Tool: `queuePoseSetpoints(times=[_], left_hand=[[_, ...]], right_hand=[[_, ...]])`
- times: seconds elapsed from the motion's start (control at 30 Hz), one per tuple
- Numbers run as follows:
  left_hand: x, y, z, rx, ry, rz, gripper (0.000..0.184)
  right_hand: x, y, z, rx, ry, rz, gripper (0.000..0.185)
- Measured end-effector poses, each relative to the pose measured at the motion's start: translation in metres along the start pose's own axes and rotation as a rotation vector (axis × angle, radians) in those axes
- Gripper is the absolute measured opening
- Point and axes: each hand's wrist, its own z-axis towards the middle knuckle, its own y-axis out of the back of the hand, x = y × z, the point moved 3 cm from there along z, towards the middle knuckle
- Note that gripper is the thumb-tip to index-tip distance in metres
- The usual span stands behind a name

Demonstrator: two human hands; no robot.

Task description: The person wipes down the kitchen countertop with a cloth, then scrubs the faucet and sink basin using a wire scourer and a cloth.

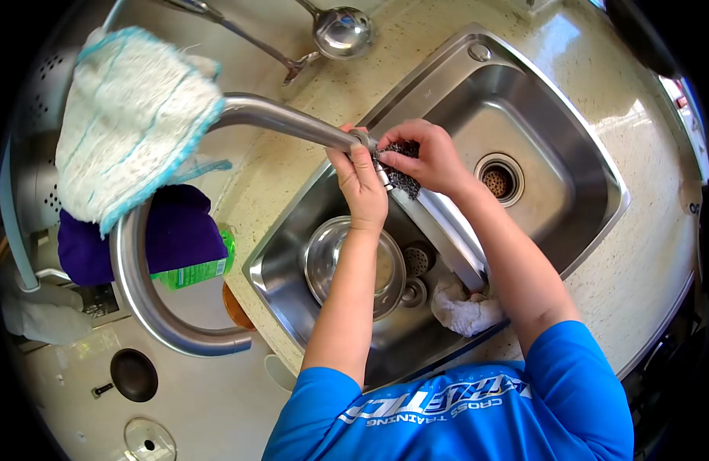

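Observation:
A curved steel faucet (293,123) arches from the sink's rim out to the left. My left hand (360,180) is closed around its sink end, where a small metal fitting (383,175) shows between my hands. My right hand (431,157) pinches a dark, curly steel wool scrubber (406,181) against that same end of the faucet. The scrubber is partly hidden by my right fingers. Both hands are over the rim of the double-bowl sink (347,165), near the divider (446,238).
In the left bowl sits a steel pan or bowl (317,257); a wet white cloth (463,309) is bunched by the divider. A white towel with turquoise edging (139,115) and a purple cloth (162,230) hang at left. Behind lie a ladle (343,32) and a green bottle (197,269).

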Motion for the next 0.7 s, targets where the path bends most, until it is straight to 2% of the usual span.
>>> queuePoseSetpoints(times=[0.03,0.07,0.1,0.17,0.2,0.23,0.3,0.37,0.43,0.5,0.57,0.6,0.7], left_hand=[[-0.001,-0.001,-0.001,-0.002,-0.005,0.0,0.039],[-0.003,-0.002,0.0,-0.002,-0.016,-0.002,0.039],[-0.006,-0.002,-0.001,0.015,-0.02,0.001,0.039],[-0.007,-0.001,-0.001,0.029,0.033,-0.035,0.04],[-0.005,-0.003,-0.001,0.003,0.015,-0.05,0.041],[-0.004,-0.003,-0.002,0.009,0.026,-0.042,0.041],[-0.005,-0.002,0.0,0.015,-0.009,-0.011,0.041],[-0.006,-0.001,-0.001,0.009,0.007,-0.006,0.041],[-0.007,-0.002,-0.001,0.043,0.012,0.032,0.044],[-0.006,-0.005,0.003,0.051,-0.008,0.016,0.044],[-0.005,-0.001,-0.001,0.03,0.019,-0.003,0.045],[-0.003,0.0,0.0,0.025,0.005,0.017,0.045],[-0.002,0.001,0.0,0.026,-0.007,0.038,0.045]], right_hand=[[0.0,0.002,0.0,-0.026,0.089,-0.151,0.016],[-0.005,0.003,-0.001,-0.128,0.074,-0.37,0.017],[-0.011,0.003,-0.004,-0.145,0.071,-0.366,0.017],[-0.032,0.0,-0.007,-0.046,-0.169,0.134,0.017],[-0.029,-0.002,-0.007,-0.034,-0.21,0.38,0.016],[-0.025,-0.004,-0.007,-0.039,-0.221,0.389,0.016],[-0.006,-0.003,-0.002,-0.023,0.115,0.101,0.016],[-0.01,-0.002,-0.001,-0.023,0.087,0.058,0.017],[-0.016,0.001,0.0,-0.117,0.146,-0.377,0.017],[-0.023,0.003,0.004,-0.152,0.101,-0.298,0.017],[-0.02,0.004,0.007,-0.142,0.083,0.085,0.017],[-0.012,0.008,0.009,-0.066,0.023,0.256,0.017],[-0.009,0.0,0.003,0.042,0.061,0.125,0.015]])
